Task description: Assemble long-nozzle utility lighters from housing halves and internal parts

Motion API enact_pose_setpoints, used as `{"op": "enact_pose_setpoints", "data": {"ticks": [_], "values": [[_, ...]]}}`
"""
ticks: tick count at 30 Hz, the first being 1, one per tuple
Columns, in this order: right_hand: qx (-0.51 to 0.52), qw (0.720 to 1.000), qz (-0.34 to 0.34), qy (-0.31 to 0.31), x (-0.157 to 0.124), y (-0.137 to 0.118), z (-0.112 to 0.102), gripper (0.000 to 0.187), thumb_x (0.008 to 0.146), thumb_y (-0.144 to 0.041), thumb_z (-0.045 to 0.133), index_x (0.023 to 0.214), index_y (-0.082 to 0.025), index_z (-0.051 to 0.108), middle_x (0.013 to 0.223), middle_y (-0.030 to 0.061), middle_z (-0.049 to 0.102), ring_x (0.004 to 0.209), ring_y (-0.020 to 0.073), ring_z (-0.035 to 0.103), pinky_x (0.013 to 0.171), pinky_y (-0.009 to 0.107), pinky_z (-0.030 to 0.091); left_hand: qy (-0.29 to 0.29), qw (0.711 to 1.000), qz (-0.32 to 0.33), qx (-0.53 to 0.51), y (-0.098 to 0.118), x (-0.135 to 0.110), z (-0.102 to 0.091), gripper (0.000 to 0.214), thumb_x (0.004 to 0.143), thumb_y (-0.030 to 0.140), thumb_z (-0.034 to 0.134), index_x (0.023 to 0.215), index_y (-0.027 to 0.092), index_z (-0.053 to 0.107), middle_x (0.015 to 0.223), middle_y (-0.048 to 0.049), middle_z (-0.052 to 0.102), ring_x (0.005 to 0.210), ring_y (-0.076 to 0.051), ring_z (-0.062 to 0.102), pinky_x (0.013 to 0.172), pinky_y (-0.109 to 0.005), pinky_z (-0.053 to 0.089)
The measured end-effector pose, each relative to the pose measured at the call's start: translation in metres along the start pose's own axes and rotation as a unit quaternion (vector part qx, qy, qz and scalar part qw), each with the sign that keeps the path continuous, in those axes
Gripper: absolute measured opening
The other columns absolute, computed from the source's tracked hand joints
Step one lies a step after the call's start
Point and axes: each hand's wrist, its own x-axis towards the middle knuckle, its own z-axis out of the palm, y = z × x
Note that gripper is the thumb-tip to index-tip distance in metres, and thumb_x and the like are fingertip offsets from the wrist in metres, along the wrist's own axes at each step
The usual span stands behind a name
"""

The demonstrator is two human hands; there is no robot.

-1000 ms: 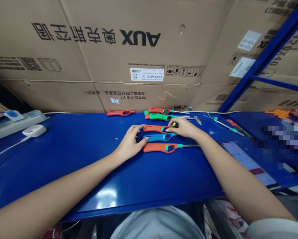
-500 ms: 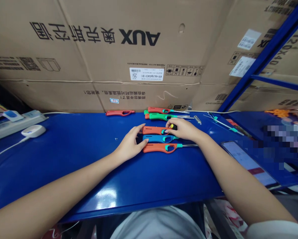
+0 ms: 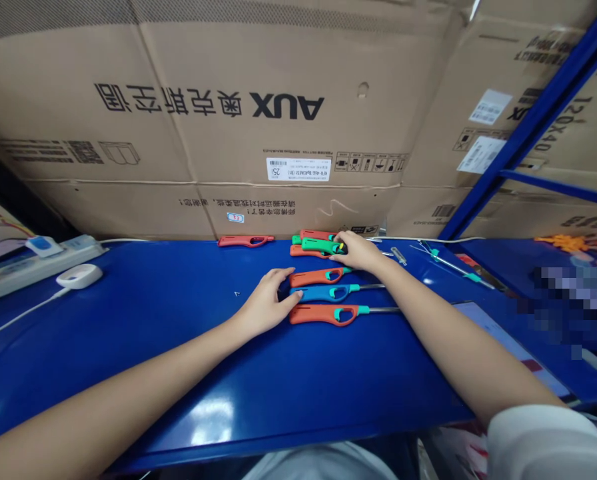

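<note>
Three long-necked lighters lie in a row on the blue table: an orange lighter, a blue lighter and a nearer orange lighter. My left hand is open at their left ends, fingertips by the upper orange one and thumb touching the blue one's end. Behind the row, my right hand is closed around a black-and-yellow tool handle, whose shaft I cannot see. Its fingers are at the green lighter, which lies among red and orange ones; whether they grip it I cannot tell.
A red lighter body lies by the cardboard wall. At the left are a power strip and a white charger. On the right are a phone, partly under my forearm, and a loose metal lighter tube.
My right hand has moved back from the orange lighter in the row to the green lighter behind, still holding the handle. My left hand stays at the row's left ends. The camera view has shifted slightly.
</note>
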Motion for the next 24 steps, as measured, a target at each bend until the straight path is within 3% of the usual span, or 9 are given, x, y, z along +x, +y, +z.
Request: {"op": "enact_pose_setpoints", "data": {"ticks": [4,10,13,17,21,23,24], "values": [[-0.030,0.999,-0.007,0.033,-0.006,-0.010,0.000,0.040,0.085,-0.038,0.073,0.120,-0.023,0.060,0.124,0.0083,0.063,0.106,0.0269,0.065,0.071,0.031,0.048,0.002,0.999,-0.047,-0.013,-0.001,0.017,-0.005,0.055,0.088,0.038,0.060,0.138,0.017,0.052,0.134,-0.0142,0.057,0.116,-0.027,0.063,0.093,-0.041,0.056],[-0.087,0.991,-0.056,0.084,-0.016,-0.018,0.001,0.037,0.090,-0.040,0.067,0.124,-0.026,0.060,0.125,0.0056,0.063,0.094,0.0230,0.067,0.061,0.029,0.042,0.020,0.995,-0.036,0.087,-0.009,0.066,-0.018,0.065,0.082,0.021,0.064,0.143,0.009,0.045,0.143,-0.0203,0.051,0.128,-0.032,0.056,0.106,-0.046,0.049],[-0.085,0.990,-0.065,0.091,-0.018,-0.019,0.001,0.036,0.091,-0.040,0.065,0.124,-0.025,0.061,0.125,0.0056,0.063,0.093,0.0222,0.067,0.059,0.029,0.040,0.000,0.995,-0.036,0.096,-0.017,0.088,-0.021,0.064,0.075,0.016,0.071,0.136,0.011,0.052,0.132,-0.0160,0.062,0.121,-0.030,0.061,0.104,-0.043,0.050],[-0.084,0.989,-0.062,0.103,-0.020,-0.022,-0.002,0.037,0.091,-0.041,0.064,0.126,-0.027,0.062,0.125,0.0049,0.063,0.087,0.0213,0.068,0.059,0.029,0.040,-0.020,0.992,-0.034,0.117,-0.020,0.106,-0.020,0.050,0.071,0.026,0.079,0.116,0.013,0.064,0.114,-0.0123,0.069,0.106,-0.029,0.067,0.094,-0.040,0.055],[-0.075,0.987,-0.006,0.143,-0.022,-0.027,-0.021,0.042,0.093,-0.046,0.060,0.130,-0.026,0.063,0.121,0.0069,0.066,0.088,0.0234,0.068,0.060,0.030,0.042,0.001,0.989,-0.014,0.149,-0.003,0.092,-0.020,0.040,0.083,0.037,0.068,0.112,0.010,0.066,0.115,-0.0169,0.065,0.113,-0.033,0.062,0.102,-0.046,0.048],[-0.060,0.985,0.035,0.159,-0.025,-0.029,-0.037,0.043,0.092,-0.048,0.060,0.128,-0.025,0.065,0.116,0.0079,0.067,0.093,0.0255,0.068,0.062,0.031,0.044,-0.010,0.987,0.020,0.158,0.012,0.068,-0.018,0.069,0.081,0.059,0.067,0.129,0.010,0.059,0.126,-0.0197,0.061,0.122,-0.037,0.056,0.105,-0.050,0.045],[-0.055,0.985,0.048,0.155,-0.027,-0.030,-0.044,0.042,0.091,-0.048,0.061,0.126,-0.025,0.067,0.114,0.0079,0.068,0.094,0.0264,0.068,0.063,0.031,0.045,-0.038,0.982,0.074,0.172,0.019,0.054,-0.017,0.089,0.078,0.070,0.064,0.143,0.011,0.047,0.138,-0.0214,0.055,0.129,-0.040,0.051,0.108,-0.053,0.042]]}}
